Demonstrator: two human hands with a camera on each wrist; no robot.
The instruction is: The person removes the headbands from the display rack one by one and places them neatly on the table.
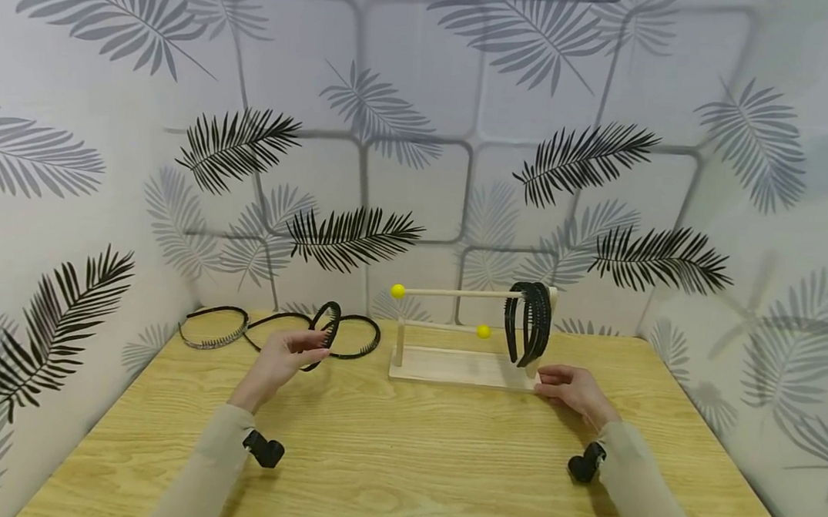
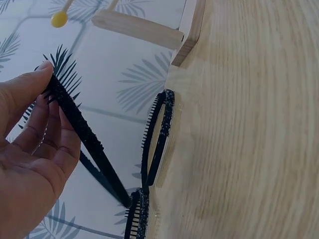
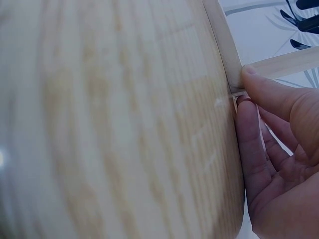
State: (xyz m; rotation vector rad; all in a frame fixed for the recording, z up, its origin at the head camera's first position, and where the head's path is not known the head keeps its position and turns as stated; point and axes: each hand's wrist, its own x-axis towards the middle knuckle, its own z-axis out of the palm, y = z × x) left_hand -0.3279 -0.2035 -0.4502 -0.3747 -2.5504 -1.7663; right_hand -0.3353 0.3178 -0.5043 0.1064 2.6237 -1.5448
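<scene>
My left hand [image 1: 279, 364] pinches a black toothed headband [image 2: 82, 125] between thumb and fingers, raised above the table. Its teeth point toward the fingers. To the right stands a wooden display rack [image 1: 451, 367] with two horizontal rods, each tipped with a yellow ball. Several black headbands [image 1: 541, 326] hang at the right end of the upper rod. My right hand [image 1: 575, 390] grips the right end of the rack's base, thumb on the wood in the right wrist view and index finger close against it.
Behind the left hand, a headband [image 1: 377, 338], another headband [image 1: 273, 316] and a third headband [image 1: 241, 310] lie on the wood-grain table [image 1: 405, 459]. A leaf-patterned wall covering [image 1: 417, 189] rises directly behind the rack and at both sides.
</scene>
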